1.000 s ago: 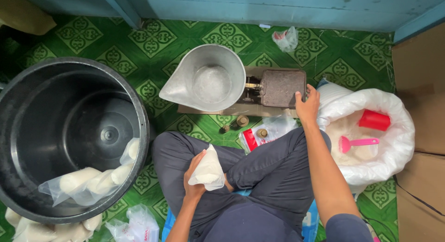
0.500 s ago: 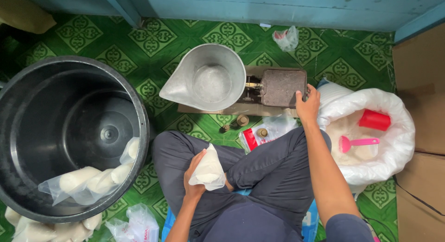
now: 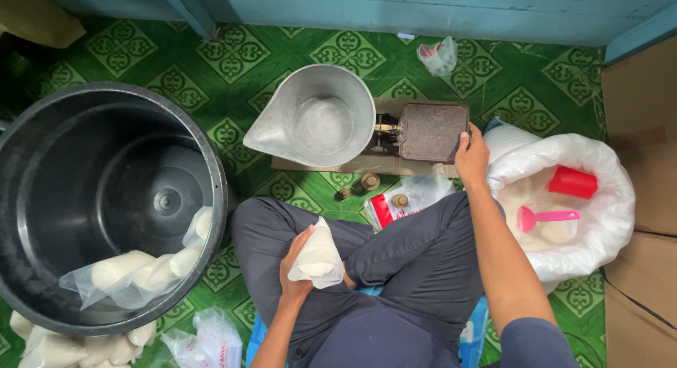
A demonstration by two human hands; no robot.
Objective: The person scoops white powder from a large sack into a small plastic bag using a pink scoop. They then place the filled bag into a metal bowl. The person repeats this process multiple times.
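On the green patterned floor [image 3: 211,65] a person sat with legs crossed. Their left hand [image 3: 296,266] was closed around a small clear bag of white powder [image 3: 319,255], holding it over the lap. Their right hand [image 3: 471,156] reached out and gripped the near right corner of the flat brown plate [image 3: 431,132] of a weighing scale. On the other side of the scale sat a big shiny metal scoop pan [image 3: 317,118], and it looked bare inside. Three little brass weights [image 3: 369,181] lay on the floor between the scale and the knees. Just beside the right arm stood a large white sack [image 3: 599,170] full of white powder, with a red cup [image 3: 572,182] and a pink scoop [image 3: 544,217] lying in it. Well to the left stood a wide black tub [image 3: 63,163] with some filled clear bags [image 3: 134,273] resting against its near wall. More filled bags [image 3: 56,347] lay on the floor below the tub.
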